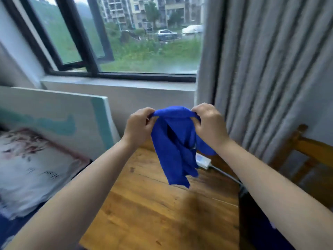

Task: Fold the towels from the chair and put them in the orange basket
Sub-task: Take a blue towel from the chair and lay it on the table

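**A:** Item one, nearest to you?

**B:** Wooden table point(162, 213), bare boards under my forearms. It is the surface I judge best for laying the cloth flat.

**A:** Item two, the task's thing?

**B:** Blue towel point(177, 141), held in the air above the table, bunched and twisted, its lower end hanging free and clear of the wood.

**A:** Grip?

**B:** Left hand point(139, 126): fingers and thumb curled, pinching the top edge at its left end. Right hand point(209, 121): the same, pinching the right end. Neither is spread. A short span of edge is stretched between them.

**A:** How is the step done well?

**B:** I would work each pinch outward to a true corner, draw the edge taut so the twist drops out, then lower it flat and fold it square.

**A:** Farther items?

**B:** White adapter point(202, 160) with cable, behind the towel. Chair point(306, 147) at right. Pillow point(32, 168) at left. Grey curtain point(270, 69). Window point(144, 42). Orange basket: not in view.
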Demonstrator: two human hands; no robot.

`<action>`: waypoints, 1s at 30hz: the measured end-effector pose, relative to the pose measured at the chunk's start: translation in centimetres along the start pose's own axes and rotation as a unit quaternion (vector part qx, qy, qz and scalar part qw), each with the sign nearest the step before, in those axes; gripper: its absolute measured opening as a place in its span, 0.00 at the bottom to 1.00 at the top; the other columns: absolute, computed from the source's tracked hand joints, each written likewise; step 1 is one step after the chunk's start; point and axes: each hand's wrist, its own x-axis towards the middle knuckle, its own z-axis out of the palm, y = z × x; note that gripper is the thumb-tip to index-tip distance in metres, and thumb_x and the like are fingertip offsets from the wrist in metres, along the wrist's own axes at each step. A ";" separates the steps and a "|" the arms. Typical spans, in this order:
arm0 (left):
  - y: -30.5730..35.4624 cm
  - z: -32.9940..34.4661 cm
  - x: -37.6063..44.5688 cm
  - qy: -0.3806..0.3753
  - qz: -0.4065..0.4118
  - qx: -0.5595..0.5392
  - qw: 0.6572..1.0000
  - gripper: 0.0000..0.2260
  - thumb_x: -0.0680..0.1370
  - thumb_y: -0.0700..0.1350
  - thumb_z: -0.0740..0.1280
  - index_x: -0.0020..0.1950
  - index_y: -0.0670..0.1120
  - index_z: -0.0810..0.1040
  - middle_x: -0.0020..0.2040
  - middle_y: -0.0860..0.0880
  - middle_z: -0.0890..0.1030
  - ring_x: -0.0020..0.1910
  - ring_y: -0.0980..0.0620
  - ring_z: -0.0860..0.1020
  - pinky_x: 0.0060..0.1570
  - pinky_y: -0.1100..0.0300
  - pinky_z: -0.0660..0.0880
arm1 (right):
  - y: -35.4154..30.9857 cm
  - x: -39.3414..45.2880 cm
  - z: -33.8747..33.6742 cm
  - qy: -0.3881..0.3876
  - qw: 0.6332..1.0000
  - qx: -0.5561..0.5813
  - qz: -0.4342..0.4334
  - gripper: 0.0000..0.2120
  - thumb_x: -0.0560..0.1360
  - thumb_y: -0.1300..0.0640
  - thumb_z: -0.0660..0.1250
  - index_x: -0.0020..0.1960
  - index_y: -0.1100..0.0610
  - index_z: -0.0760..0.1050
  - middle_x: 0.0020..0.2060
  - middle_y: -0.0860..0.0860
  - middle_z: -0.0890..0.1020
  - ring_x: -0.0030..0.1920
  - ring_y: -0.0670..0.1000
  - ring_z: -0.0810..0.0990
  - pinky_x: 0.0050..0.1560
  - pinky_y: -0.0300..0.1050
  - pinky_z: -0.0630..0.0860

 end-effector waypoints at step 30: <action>-27.8 10.1 -21.6 -0.373 -0.152 0.197 0.894 0.25 0.72 0.46 0.70 0.67 0.44 0.71 0.68 0.40 0.70 0.69 0.42 0.69 0.60 0.49 0.71 | -5.4 -25.4 20.5 -0.532 0.830 -0.152 0.067 0.14 0.48 0.64 0.77 0.23 0.52 0.73 0.20 0.45 0.65 0.25 0.50 0.77 0.44 0.62 0.79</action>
